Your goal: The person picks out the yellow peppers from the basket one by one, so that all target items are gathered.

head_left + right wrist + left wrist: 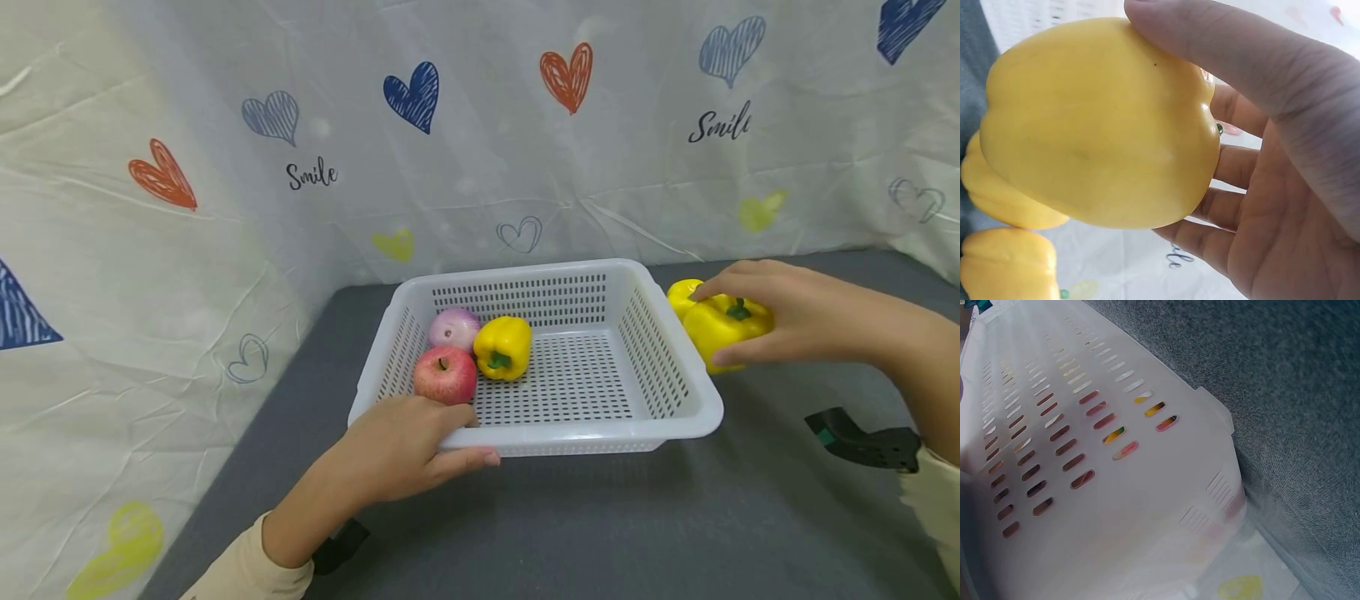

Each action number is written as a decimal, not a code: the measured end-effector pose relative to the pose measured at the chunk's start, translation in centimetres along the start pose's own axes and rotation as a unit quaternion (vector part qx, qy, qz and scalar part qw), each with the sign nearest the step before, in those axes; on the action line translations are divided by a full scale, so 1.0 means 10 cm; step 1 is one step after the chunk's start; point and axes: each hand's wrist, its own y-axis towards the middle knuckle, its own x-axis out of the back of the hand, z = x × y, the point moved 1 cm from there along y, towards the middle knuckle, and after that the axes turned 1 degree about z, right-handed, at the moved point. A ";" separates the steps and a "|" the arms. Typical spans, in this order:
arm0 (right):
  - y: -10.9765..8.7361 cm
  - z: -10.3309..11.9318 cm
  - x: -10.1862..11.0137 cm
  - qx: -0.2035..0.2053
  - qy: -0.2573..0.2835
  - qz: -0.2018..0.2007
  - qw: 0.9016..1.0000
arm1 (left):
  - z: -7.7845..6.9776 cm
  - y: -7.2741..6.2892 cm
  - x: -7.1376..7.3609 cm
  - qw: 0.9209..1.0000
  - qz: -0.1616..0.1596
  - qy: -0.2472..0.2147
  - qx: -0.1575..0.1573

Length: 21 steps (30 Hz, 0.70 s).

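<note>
My left hand (401,442) grips the near rim of a white slotted plastic basket (600,432), thumb on the outside and fingers over the edge. Inside, toward the left, sit a red apple (445,376), a purple onion (454,328) and a yellow bell pepper (504,346). Just right of the basket, my right hand (817,312) holds another yellow bell pepper (1097,125) between thumb and fingers. Two more yellow peppers show past it in the right wrist view, an upper one (1004,187) and a lower one (1007,262). The left wrist view has only the basket's slotted outer wall (1110,487).
A dark grey table (570,533) lies under everything. Behind and to the left hangs a white curtain (480,167) printed with hearts and "Smile". Black wrist mounts (862,442) are strapped at the sleeves.
</note>
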 end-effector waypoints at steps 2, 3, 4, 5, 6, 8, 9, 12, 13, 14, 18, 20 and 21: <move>0.01 0.00 -0.03 0.005 0.000 0.006 1.000 | 0.00 0.00 0.00 1.000 -0.001 0.001 0.000; 0.02 -0.01 -0.04 0.006 0.000 0.009 1.000 | 0.01 0.00 -0.01 1.000 -0.001 0.001 0.000; 0.03 -0.01 -0.05 0.010 -0.001 0.011 1.000 | 0.01 0.00 -0.01 1.000 -0.001 0.001 0.000; 0.04 -0.02 -0.06 0.014 -0.002 0.012 1.000 | 0.01 0.00 -0.01 1.000 -0.002 0.002 -0.001; 0.04 -0.02 -0.07 0.022 -0.004 0.011 1.000 | 0.01 0.00 -0.01 1.000 -0.001 0.001 -0.001; 0.06 -0.04 -0.09 0.033 -0.008 0.012 0.999 | 0.01 0.00 0.00 1.000 -0.003 0.002 -0.003; 0.07 -0.05 -0.10 0.036 -0.008 0.014 0.999 | 0.01 0.00 0.00 1.000 -0.003 0.002 -0.003; 0.08 -0.07 -0.12 0.035 -0.005 0.024 0.999 | 0.02 0.00 0.00 1.000 -0.005 0.004 -0.005; 0.09 -0.08 -0.13 0.031 -0.002 0.028 0.999 | 0.02 0.00 0.00 1.000 -0.006 0.004 -0.005; 0.09 -0.09 -0.14 0.028 0.002 0.032 0.999 | 0.02 0.00 0.00 1.000 -0.006 0.004 -0.005; 0.11 -0.11 -0.18 0.040 0.015 0.038 0.998 | 0.01 0.00 -0.01 1.000 -0.005 0.000 -0.005; 0.11 -0.11 -0.19 0.042 0.017 0.042 0.998 | 0.01 0.00 -0.01 1.000 -0.005 0.001 -0.005; 0.12 -0.11 -0.20 0.044 0.017 0.043 0.998 | 0.01 0.00 -0.01 1.000 -0.005 0.001 -0.006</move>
